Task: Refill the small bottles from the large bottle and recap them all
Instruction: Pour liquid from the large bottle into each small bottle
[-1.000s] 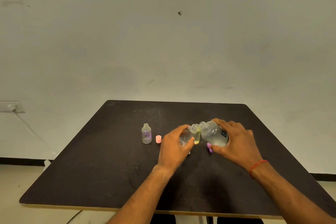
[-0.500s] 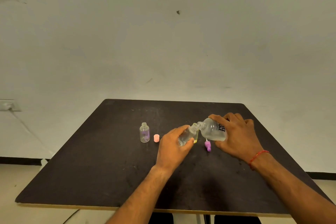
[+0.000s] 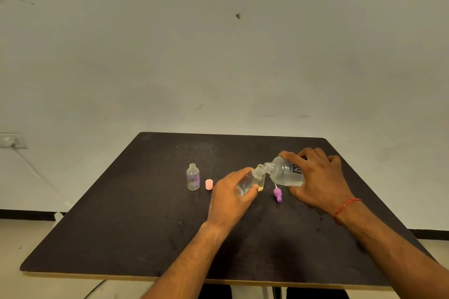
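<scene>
At mid-bench, mouth to mouth: large bottle [image 3: 286, 172] tipped hard leftward in the right hand [image 3: 318, 182], long axis running from the base under the palm down-left to the open neck, neck touching or just over the lip of the small bottle [image 3: 250, 179] tilted up-right in the left hand [image 3: 230, 196]. Two necks aligned almost end to end, so the pour hinges on keeping that short line straight; any spill likely to land on the dark surface between the hands. Right grip wrapped over the top and far side of the large bottle, fingers curled shut around its body, black lettering showing beside the thumb. Left grip pinching the small bottle's lower body, thumb in front, fingers behind. Clear liquid visible in both; fill level of the small one too hard to judge. Just behind the held bottle, a second small bottle with a yellowish tint [image 3: 261, 183], mostly hidden. Near the right hand's thumb, a purple spray cap [image 3: 277, 194] lying on its side with its tube pointing away. Well to the left, an uncapped small bottle with purple marking [image 3: 193, 177] standing upright, a pink cap [image 3: 209, 184] just beside it. Left hand nearer to those two for the coming refill. Bench [image 3: 121, 226] matte black, scuffed, pale edge at the front. Beyond, a bare greyish wall [image 3: 218, 56], a wall socket [image 3: 12, 140] with a cable at far left, dark skirting, pale floor.
</scene>
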A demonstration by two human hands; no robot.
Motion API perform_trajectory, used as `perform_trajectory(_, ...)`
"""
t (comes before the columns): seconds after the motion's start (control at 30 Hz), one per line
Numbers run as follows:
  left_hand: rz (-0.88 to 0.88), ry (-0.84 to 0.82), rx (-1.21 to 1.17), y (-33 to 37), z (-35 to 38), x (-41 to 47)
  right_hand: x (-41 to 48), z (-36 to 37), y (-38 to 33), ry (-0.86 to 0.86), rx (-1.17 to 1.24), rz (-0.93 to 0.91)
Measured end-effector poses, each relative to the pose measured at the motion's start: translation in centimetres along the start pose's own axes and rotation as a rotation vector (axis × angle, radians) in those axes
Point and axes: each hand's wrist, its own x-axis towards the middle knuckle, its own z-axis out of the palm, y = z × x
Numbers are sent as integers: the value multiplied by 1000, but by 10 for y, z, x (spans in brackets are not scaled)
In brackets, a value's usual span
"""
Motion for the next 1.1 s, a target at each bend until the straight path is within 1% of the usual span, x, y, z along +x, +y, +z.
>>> perform_trajectory(0.57, 11, -13, 9, 1, -1, 0, 4, -7, 0, 8, -108, -57)
perform_trajectory(0.97, -11, -23, 11, -1, 0, 0, 9, -7, 0, 47, -128, -84)
perform_trajectory(1.1, -10, -19, 0, -1, 1, -1, 10, -9, 1, 34, -153, -89)
